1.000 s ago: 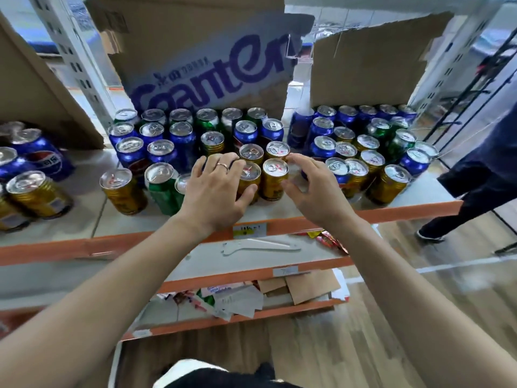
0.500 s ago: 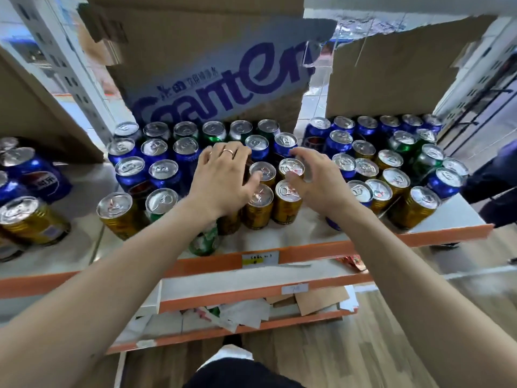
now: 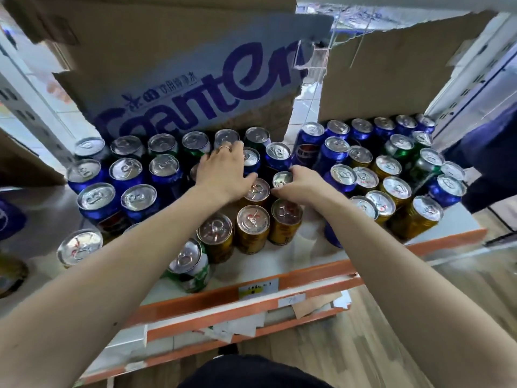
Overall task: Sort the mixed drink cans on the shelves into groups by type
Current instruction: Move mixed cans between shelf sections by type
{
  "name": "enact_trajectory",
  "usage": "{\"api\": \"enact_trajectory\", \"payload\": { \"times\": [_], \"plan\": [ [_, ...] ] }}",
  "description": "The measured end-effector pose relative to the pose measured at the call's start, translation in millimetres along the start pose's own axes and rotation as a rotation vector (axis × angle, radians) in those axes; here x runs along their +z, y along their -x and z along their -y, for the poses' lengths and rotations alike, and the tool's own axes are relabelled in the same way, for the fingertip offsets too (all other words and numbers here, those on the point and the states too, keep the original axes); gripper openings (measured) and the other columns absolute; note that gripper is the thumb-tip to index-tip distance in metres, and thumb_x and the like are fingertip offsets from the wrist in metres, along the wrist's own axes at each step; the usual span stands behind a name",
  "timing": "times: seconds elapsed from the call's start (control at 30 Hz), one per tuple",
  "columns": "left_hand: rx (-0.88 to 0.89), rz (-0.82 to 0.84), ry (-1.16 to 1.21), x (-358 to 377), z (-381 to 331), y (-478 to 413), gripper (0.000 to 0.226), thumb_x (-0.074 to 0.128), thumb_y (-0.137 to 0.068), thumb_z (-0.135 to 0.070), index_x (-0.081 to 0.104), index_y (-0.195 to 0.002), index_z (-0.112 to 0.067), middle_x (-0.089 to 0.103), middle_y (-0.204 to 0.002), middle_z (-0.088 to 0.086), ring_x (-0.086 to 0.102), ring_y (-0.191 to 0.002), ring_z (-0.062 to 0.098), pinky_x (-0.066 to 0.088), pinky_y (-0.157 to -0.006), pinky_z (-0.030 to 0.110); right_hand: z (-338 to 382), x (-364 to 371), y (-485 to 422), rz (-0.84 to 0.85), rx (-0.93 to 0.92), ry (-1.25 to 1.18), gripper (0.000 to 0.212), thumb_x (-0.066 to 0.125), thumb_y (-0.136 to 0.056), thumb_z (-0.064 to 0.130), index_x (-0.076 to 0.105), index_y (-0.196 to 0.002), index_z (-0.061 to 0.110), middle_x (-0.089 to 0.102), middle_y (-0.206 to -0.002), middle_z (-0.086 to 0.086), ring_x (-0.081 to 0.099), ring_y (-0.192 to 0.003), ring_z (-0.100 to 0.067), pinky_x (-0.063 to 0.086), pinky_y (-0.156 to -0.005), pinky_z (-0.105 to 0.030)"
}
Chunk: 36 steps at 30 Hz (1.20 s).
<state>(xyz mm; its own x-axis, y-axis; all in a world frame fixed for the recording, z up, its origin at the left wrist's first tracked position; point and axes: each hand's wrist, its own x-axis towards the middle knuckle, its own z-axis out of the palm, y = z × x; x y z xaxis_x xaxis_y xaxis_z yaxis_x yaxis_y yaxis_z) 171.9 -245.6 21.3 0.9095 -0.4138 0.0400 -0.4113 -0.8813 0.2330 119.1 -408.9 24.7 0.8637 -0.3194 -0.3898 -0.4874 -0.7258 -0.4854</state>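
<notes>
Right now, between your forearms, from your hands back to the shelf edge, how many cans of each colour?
Gold cans: 4
Green can: 1
Blue can, half under the right forearm: 1
Colour hidden, top-only can pinched by the right hand: 1
Total: 7

place: a shop or its stockroom, as far as I can tell
shelving: I stand at a rack (image 3: 307, 271) of white boards with orange front rails, several tiers
uprights: perforated metal posts (image 3: 26, 107) at both sides
labels: a small tag (image 3: 258, 287) on the front rail
stock: dozens of cans (image 3: 253, 221), blue, green and gold, crowded on one tier
packing: torn cardboard (image 3: 179, 88) with purple print behind them
floor: wood-look planks (image 3: 363, 357)
</notes>
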Motion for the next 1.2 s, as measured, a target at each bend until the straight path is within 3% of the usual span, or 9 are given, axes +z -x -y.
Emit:
{"api": "enact_trajectory", "payload": {
  "times": [0.17, 0.3, 0.47, 0.57, 0.73, 0.83, 0.93, 1.07, 1.2],
  "plan": [
    [-0.020, 0.025, 0.023, 2.2, 1.9, -4.6, 0.072, 0.062, -0.092, -0.048, 0.034, -0.144, -0.007, 0.037, -0.150, 0.016, 0.047, -0.130, 0.038, 0.041, -0.100, 0.048, 0.5, 2.4, -7.2, -0.003, 0.047, -0.062, 0.048, 0.081, -0.071, 0.030, 0.057, -0.111, 0.015, 0.064, -0.098, -0.002, 0.061, -0.080, -0.012, 0.049, -0.060, -0.026],
    [-0.071, 0.015, 0.088, 7.0, 5.0, -8.2, 0.077, 0.059, -0.092, -0.056, 0.031, -0.148, -0.010, 0.031, -0.155, 0.016, 0.043, -0.135, 0.037, 0.040, -0.101, 0.048, -1.1, 0.3, 0.3, -0.071, 0.013, -0.144, 0.029, 0.082, -0.068, 0.020, 0.065, -0.089, 0.011, 0.067, -0.083, -0.003, 0.061, -0.067, -0.010, 0.048, -0.051, -0.023],
    [-0.112, -0.014, 0.177, 12.8, 4.8, -10.7, 0.069, 0.063, -0.089, -0.054, 0.042, -0.145, -0.020, 0.039, -0.149, 0.014, 0.045, -0.132, 0.036, 0.038, -0.103, 0.050, -5.0, -3.4, 15.2, -0.194, -0.054, -0.246, 0.027, 0.083, -0.069, 0.026, 0.064, -0.082, 0.013, 0.064, -0.075, 0.004, 0.057, -0.064, -0.004, 0.046, -0.052, -0.015],
    [-0.190, -0.005, 0.312, 10.2, 4.2, -15.2, 0.066, 0.073, -0.083, -0.048, 0.050, -0.133, -0.013, 0.046, -0.143, 0.014, 0.046, -0.129, 0.037, 0.039, -0.104, 0.051, -4.5, -18.2, 25.7, -0.303, -0.113, -0.298, 0.044, 0.083, -0.068, 0.031, 0.068, -0.104, 0.012, 0.069, -0.100, 0.000, 0.063, -0.087, -0.009, 0.053, -0.075, -0.024],
    [-0.132, -0.165, 0.487, -10.0, 6.8, -6.2, 0.061, 0.080, -0.079, -0.033, 0.056, -0.128, -0.007, 0.058, -0.127, 0.013, 0.052, -0.120, 0.031, 0.042, -0.101, 0.040, -16.5, -55.7, 46.9, -0.433, -0.218, -0.477, 0.070, 0.084, -0.072, 0.035, 0.058, -0.133, 0.014, 0.066, -0.114, -0.002, 0.064, -0.103, -0.014, 0.055, -0.087, -0.025],
    [-0.061, -0.243, 0.660, -38.9, 2.7, 6.5, 0.054, 0.079, -0.082, -0.026, 0.055, -0.127, -0.009, 0.057, -0.113, -0.002, 0.054, -0.106, 0.017, 0.042, -0.091, 0.030, -28.5, -71.3, 60.5, -0.480, -0.266, -0.666, 0.062, 0.085, -0.075, 0.032, 0.060, -0.129, 0.015, 0.068, -0.116, -0.001, 0.066, -0.104, -0.010, 0.054, -0.081, -0.018],
    [-0.013, -0.289, 0.783, -63.9, -7.2, 14.8, 0.050, 0.080, -0.080, -0.032, 0.060, -0.123, -0.016, 0.064, -0.113, -0.004, 0.061, -0.105, 0.017, 0.053, -0.089, 0.034, -41.0, -80.4, 73.6, -0.511, -0.322, -0.803, 0.052, 0.085, -0.073, 0.031, 0.066, -0.118, 0.014, 0.072, -0.106, 0.001, 0.069, -0.096, -0.010, 0.054, -0.077, -0.021],
    [0.030, -0.265, 0.956, -80.1, -38.7, 30.8, 0.043, 0.077, -0.084, -0.029, 0.062, -0.123, -0.017, 0.068, -0.111, -0.004, 0.066, -0.100, 0.014, 0.056, -0.072, 0.024, -60.7, -89.5, 93.1, -0.529, -0.390, -0.915, 0.045, 0.083, -0.066, 0.040, 0.072, -0.105, 0.019, 0.076, -0.097, -0.001, 0.071, -0.091, -0.013, 0.055, -0.077, -0.026],
    [0.096, -0.199, 1.079, -84.1, -85.8, 49.7, 0.053, 0.081, -0.081, -0.028, 0.062, -0.128, -0.012, 0.071, -0.112, -0.001, 0.069, -0.101, 0.013, 0.059, -0.083, 0.030, -90.4, -108.5, 117.4, -0.489, -0.411, -0.887, 0.030, 0.084, -0.072, 0.033, 0.073, -0.099, 0.022, 0.077, -0.092, 0.000, 0.073, -0.090, -0.016, 0.057, -0.081, -0.032]
  ]
}}
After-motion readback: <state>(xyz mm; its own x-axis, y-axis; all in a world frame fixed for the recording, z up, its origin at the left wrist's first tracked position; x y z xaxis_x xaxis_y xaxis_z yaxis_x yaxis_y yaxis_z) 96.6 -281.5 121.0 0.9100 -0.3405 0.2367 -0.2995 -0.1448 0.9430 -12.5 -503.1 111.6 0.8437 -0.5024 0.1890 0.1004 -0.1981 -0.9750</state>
